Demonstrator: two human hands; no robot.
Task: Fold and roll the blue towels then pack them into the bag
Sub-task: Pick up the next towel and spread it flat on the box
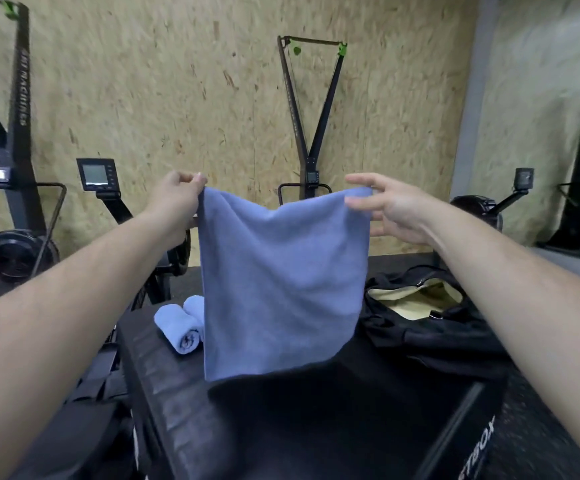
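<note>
- The blue towel (pixel 281 282) hangs spread in the air above the box, held up by its two top corners.
- The left hand (pixel 174 199) pinches the left corner with curled fingers. The right hand (pixel 396 209) pinches the right corner, its fingers nearly straight.
- The towel looks light, soft and limp, and sags between the hands, so the corners and edges are the best places to hold it.
- Two rolled towels (pixel 181 327) lie on the black box (pixel 316 427), and the open black bag (pixel 430 327) sits at its right.
- Behind are a chipboard wall (pixel 177 81), a ski trainer (pixel 312 116) and a mirror (pixel 541 116).
</note>
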